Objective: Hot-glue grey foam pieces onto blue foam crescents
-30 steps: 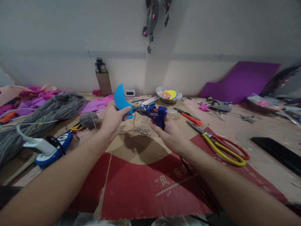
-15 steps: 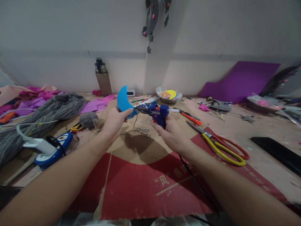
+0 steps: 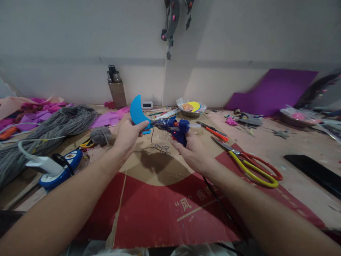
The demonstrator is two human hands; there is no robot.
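My left hand (image 3: 128, 134) pinches a blue crescent-shaped cutout (image 3: 137, 111) between thumb and fingers, one tip of it pointing up. My right hand (image 3: 192, 149) is wrapped round the handle of a blue hot glue gun (image 3: 179, 127), which lies level with a clear glue stick (image 3: 195, 125) poking out of its back. The gun's nozzle end is at the lower part of the crescent; whether they touch I cannot tell. A thin grey yarn (image 3: 162, 149) hangs below the crescent and lies loosely coiled on the cardboard.
Red-and-tan cardboard (image 3: 149, 217) covers the table under my hands. Large scissors (image 3: 253, 167) and an orange cutter (image 3: 217, 134) lie at right, near a black phone-like slab (image 3: 314, 174). At left are grey yarn (image 3: 53, 131), a yarn ball (image 3: 100, 136) and a blue power strip (image 3: 64, 174).
The crescent in my left hand has shifted slightly left and tilted. The glue gun has moved a little left, and its glue stick sticks out slightly lower.
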